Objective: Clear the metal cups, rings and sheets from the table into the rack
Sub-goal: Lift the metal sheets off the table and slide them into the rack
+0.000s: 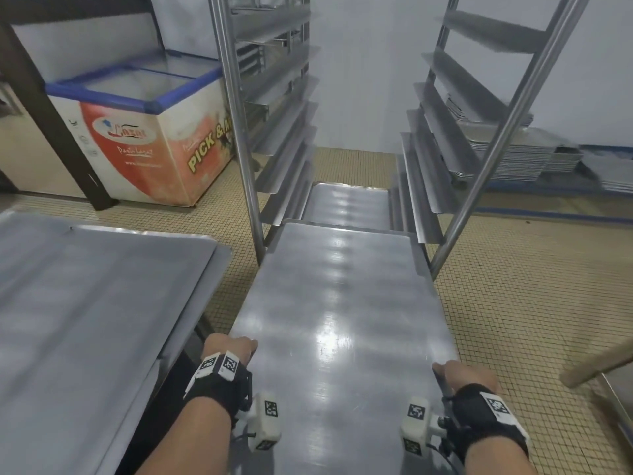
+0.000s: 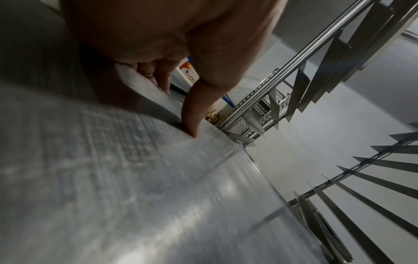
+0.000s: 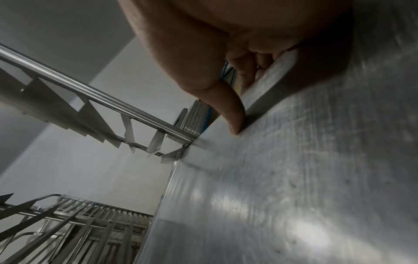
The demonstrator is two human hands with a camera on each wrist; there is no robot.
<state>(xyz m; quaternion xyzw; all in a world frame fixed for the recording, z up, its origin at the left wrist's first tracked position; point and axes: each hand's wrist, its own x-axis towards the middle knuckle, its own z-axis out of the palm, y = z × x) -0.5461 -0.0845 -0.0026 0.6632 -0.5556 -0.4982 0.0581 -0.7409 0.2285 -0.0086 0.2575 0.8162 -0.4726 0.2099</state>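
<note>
A large shiny metal sheet [image 1: 342, 303] is held level between both hands, its far end lying between the uprights of the steel rack [image 1: 239, 132]. My left hand [image 1: 231, 347] grips the sheet's left rim, thumb on top [image 2: 192, 121], fingers [image 2: 153, 71] curled under. My right hand [image 1: 462, 371] grips the right rim the same way, thumb [image 3: 233, 116] pressed on the upper face of the sheet [image 3: 294, 178]. Another sheet [image 1: 346, 204] lies lower in the rack, beyond the held one. Angled runners [image 1: 442, 145] line both sides of the rack.
A steel table [image 1: 85, 320] with a flat sheet on it stands at my left. A chest freezer [image 1: 137, 132] with a blue-rimmed lid sits behind it. Stacked metal trays [image 1: 513, 156] lie on the tiled floor right of the rack. A wooden bar [image 1: 596, 368] juts in at far right.
</note>
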